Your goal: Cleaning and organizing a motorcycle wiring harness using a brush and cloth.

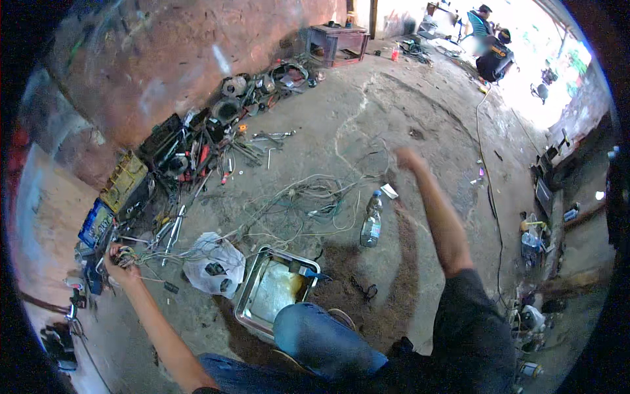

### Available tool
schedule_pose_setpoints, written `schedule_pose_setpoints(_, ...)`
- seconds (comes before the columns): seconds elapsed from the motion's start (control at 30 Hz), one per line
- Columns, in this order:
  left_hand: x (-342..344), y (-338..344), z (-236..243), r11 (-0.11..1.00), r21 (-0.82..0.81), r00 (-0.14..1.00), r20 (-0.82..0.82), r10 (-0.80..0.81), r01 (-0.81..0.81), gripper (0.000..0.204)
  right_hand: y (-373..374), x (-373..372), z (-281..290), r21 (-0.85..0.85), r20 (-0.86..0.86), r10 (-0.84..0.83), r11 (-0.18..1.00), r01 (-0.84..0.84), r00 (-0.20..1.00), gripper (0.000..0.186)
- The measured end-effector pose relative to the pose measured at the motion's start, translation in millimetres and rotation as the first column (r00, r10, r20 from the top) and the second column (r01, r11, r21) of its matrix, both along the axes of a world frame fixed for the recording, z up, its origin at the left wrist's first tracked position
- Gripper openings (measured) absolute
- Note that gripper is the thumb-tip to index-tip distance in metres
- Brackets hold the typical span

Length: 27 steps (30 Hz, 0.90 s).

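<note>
At the lower left my left hand (pixel 125 266) is closed on a bundle of wires (pixel 131 256), whose strands trail across the floor. My right hand (pixel 408 157) is stretched forward at the upper right, blurred, beside thin wire ends; its fingers are unclear. A loose tangle of pale wires (pixel 315 194) lies between my hands. A plastic bottle (pixel 371 223) stands below my right hand, near a small white scrap (pixel 389 191). A white plastic bag (pixel 207 262) lies beside a metal tray (pixel 252 299) in front of my bent knee (pixel 312 328).
Tools and metal parts (pixel 216 131) are heaped along the left wall with open toolboxes (pixel 125 180). A dark crate (pixel 335 49) stands at the back. Two people (pixel 492 62) are near the bright doorway. A long cord (pixel 485 177) runs along the right; bottles (pixel 531 243) line that edge.
</note>
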<state>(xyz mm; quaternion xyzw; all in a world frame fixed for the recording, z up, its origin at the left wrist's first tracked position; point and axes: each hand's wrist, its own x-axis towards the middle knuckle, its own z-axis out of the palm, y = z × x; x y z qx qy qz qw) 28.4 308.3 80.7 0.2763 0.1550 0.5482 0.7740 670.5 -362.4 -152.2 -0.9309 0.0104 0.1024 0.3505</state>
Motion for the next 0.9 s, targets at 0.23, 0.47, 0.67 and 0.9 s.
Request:
schedule_pose_setpoints(0.23, -65.7, -36.4, 27.1, 0.993, 0.113, 0.987, 0.160, 0.004, -0.023, 0.014, 33.2, -248.1, -127.1, -0.274, -0.032, -0.002, 0.962, -0.007, 0.999, 0.102)
schedule_pose_setpoints(0.47, -85.7, -60.1, 24.7, 0.992, 0.119, 0.931, 0.358, -0.073, 0.032, 0.028, 25.4, -272.0, -120.5, -0.216, -0.083, 0.044, 0.974, -0.062, 0.996, 0.080)
schedule_pose_setpoints(0.67, -81.2, -56.4, 9.7, 1.000, 0.006, 0.902, 0.431, -0.009, 0.007, 0.027, -10.6, -312.4, -145.5, 0.056, -0.097, -0.012, 0.998, 0.017, 0.995, 0.063)
schedule_pose_setpoints(0.9, -83.0, -59.4, 16.4, 0.980, -0.055, 0.776, 0.620, -0.115, 0.189, 0.031, -57.0, -408.8, -83.0, 0.593, 0.028, -0.456, 0.724, 0.352, 0.890, 0.071)
